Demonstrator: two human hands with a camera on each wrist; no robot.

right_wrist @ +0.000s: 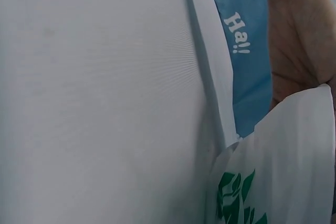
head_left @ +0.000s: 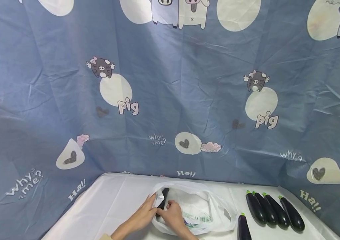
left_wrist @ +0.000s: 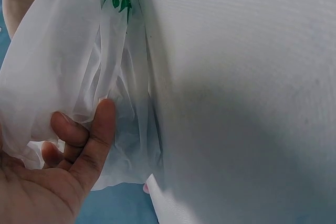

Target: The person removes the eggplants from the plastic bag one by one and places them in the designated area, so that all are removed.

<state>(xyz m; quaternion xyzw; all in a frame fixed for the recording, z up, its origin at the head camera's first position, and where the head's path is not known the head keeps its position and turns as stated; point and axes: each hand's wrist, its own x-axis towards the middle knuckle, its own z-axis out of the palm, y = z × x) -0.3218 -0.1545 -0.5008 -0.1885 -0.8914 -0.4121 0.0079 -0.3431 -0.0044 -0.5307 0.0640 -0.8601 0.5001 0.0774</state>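
Note:
A white plastic bag lies with its mouth spread on the table, and green print shows on it. My left hand holds the bag's left side; in the left wrist view the fingers curl against the gathered plastic. Inside the mouth, a dark eggplant leans along the left wall. My right hand reaches into the bag and grips this eggplant, its thumb crossing the lower part. In the right wrist view the bag hides the fingers of that hand.
To the right of the bag, a single eggplant lies near the front. Several more eggplants lie side by side farther right on the white table. A blue printed cloth hangs behind the table and at its sides.

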